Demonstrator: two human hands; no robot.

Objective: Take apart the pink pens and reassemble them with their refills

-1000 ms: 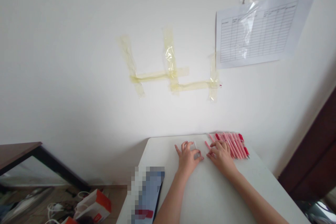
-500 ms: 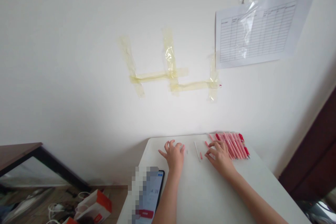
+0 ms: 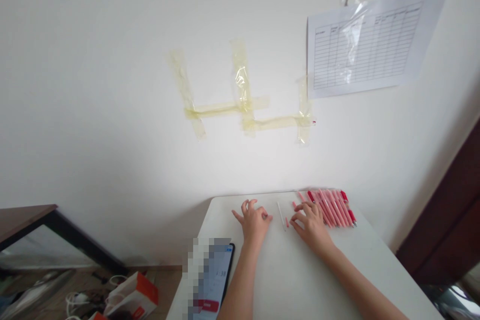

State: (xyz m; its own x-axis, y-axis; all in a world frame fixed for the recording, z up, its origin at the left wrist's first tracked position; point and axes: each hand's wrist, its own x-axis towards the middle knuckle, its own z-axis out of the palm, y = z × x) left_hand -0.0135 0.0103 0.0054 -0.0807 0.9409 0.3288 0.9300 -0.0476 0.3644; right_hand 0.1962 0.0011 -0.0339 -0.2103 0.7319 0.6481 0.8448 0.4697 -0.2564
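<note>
Head view: your right hand (image 3: 311, 224) rests fingers-down, loosely spread, at the left end of the pen row (image 3: 332, 207) on the tabletop (image 3: 300, 280). A white refill (image 3: 281, 214) lies just left of it. Your left hand (image 3: 254, 221), lower centre, is half curled, holding nothing visible.

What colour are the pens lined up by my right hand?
Pink with red ends, the pens show in the head view.
</note>
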